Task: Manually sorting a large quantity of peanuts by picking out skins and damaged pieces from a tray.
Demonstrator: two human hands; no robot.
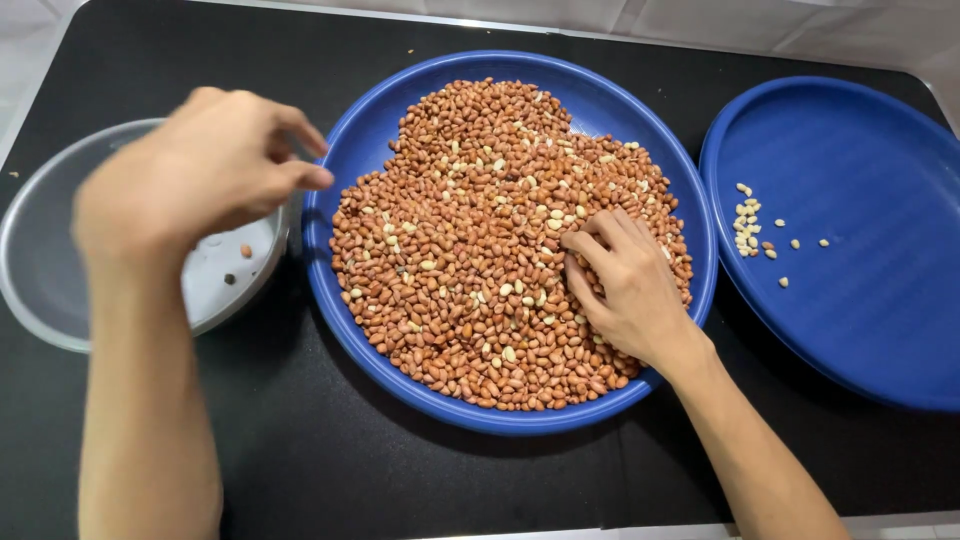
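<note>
The peanuts (pixel 480 250) lie heaped in the big blue plate (pixel 350 160) at the middle of the black table (pixel 400 480), red-skinned ones mixed with pale skinless ones; the right hand (pixel 625 280) rests flat on the heap toward the plate's right edge, fingers curled down into the nuts, and whether it grips any I cannot tell. The left hand (pixel 205 165) hangs blurred over the clear bowl (pixel 40 270) at the table's left edge, fingertips pinched narrow, just beside the plate's left rim; a couple of dark bits sit in the bowl, seemingly rejects. At the right edge a second blue plate (pixel 880 330) holds a small cluster of pale nuts (pixel 745 225), kept apart from the heap.
</note>
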